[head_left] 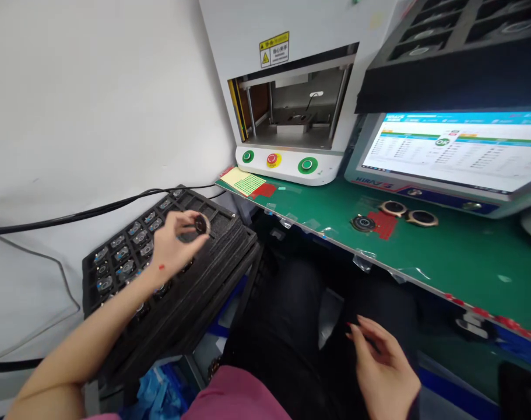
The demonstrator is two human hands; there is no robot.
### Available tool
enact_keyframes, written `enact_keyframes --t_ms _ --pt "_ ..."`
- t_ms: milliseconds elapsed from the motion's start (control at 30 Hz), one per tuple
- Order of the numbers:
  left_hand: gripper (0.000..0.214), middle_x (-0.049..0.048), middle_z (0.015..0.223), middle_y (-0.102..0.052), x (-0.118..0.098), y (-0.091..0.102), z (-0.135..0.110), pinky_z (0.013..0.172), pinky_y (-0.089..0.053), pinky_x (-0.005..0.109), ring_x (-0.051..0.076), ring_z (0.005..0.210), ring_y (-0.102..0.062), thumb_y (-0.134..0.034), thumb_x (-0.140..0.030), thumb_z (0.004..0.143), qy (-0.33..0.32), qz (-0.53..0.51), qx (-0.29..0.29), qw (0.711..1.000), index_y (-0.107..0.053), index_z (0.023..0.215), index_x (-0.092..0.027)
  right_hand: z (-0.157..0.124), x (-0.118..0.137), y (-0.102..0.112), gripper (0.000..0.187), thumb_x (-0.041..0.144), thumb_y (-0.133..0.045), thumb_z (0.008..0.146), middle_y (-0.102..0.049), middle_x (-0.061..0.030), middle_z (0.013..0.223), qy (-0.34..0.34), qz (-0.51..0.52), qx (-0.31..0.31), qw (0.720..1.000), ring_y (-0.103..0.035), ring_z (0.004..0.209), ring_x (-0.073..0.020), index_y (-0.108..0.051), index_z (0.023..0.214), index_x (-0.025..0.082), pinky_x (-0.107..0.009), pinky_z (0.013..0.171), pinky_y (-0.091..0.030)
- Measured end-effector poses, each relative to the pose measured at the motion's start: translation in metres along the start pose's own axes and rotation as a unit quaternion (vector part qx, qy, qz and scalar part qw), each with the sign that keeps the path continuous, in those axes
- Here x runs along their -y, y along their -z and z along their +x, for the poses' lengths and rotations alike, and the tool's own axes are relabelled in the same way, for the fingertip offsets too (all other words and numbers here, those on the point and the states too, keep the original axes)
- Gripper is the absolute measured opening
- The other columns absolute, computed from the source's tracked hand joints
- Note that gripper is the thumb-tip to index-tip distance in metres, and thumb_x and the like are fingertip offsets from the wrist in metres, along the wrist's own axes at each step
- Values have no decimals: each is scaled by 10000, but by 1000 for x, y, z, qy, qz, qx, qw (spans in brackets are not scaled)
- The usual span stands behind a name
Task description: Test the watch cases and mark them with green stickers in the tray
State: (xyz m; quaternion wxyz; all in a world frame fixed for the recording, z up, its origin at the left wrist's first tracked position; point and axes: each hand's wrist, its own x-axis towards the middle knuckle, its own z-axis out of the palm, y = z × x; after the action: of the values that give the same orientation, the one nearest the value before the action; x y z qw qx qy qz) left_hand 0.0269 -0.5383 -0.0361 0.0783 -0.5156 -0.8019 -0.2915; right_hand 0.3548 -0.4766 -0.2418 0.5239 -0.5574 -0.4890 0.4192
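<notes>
My left hand (174,245) is raised over a stack of black foam trays (230,233) at the left, fingers pinched on a small round ring-shaped part (201,224). The top tray holds several similar round parts (125,256) in its pockets. My right hand (381,361) rests low over my dark lap, below the bench edge, fingers loosely curled and holding nothing I can see. Three round parts (394,214) lie on the green bench mat (466,256), near a red patch.
A white press machine (291,87) with green and red buttons (274,160) stands at the back of the bench. A tilted monitor (457,151) sits to its right, under dark stacked trays (449,41). Black cables (73,214) run along the white wall at left.
</notes>
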Motion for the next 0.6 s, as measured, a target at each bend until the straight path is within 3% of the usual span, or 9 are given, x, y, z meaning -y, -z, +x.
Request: enact_keyframes --t_ms 67,167,300,433,533,600 --pt "370 91 1083 -704 -42 -10 -39 796 -601 342 201 978 -698 -750 -204 716 -117 -80 -40 989 -439 916 -211 -4 34 -2 279 435 -689 783 -696 -116 984 41 2 53 998 -683 842 -219 -670 853 165 -363 743 -583" --pt "381 106 1024 -710 -89 -28 -76 731 -617 296 191 900 -716 -757 -113 694 -178 -151 -53 971 -463 919 -203 -12 87 -4 194 341 -643 842 -692 -113 1072 172 -16 128 977 -673 981 -239 -678 961 191 -400 853 -558" --pt "345 89 959 -696 -120 -57 -87 746 -628 309 198 888 -719 -752 -125 725 -259 -212 -49 941 -491 941 -187 -19 128 -1 288 316 -679 825 -675 -124 1118 260 -29 135 956 -668 1014 -235 -643 1079 185 -360 825 -583" --pt "246 92 970 -677 -140 -83 -86 769 -627 325 209 925 -708 -714 -134 780 -342 -270 -13 900 -527 934 -176 -18 129 11 136 171 -657 834 -680 -105 1072 248 -23 79 965 -672 983 -209 -649 967 198 -346 839 -580" --pt "448 92 1026 -663 -151 -92 -82 854 -595 350 217 999 -681 -759 -126 729 -289 -372 68 879 -522 1104 -186 -5 124 33 133 143 -634 842 -664 -110 1139 230 -30 98 968 -648 1060 -228 -649 954 214 -402 918 -546" --pt "508 108 1079 -654 -154 -94 -75 913 -556 367 230 1049 -658 -771 -230 747 -190 -459 234 836 -521 1188 -192 10 124 50 121 166 -632 848 -639 -112 1211 227 -42 157 960 -608 1146 -239 -659 951 224 -424 975 -511"
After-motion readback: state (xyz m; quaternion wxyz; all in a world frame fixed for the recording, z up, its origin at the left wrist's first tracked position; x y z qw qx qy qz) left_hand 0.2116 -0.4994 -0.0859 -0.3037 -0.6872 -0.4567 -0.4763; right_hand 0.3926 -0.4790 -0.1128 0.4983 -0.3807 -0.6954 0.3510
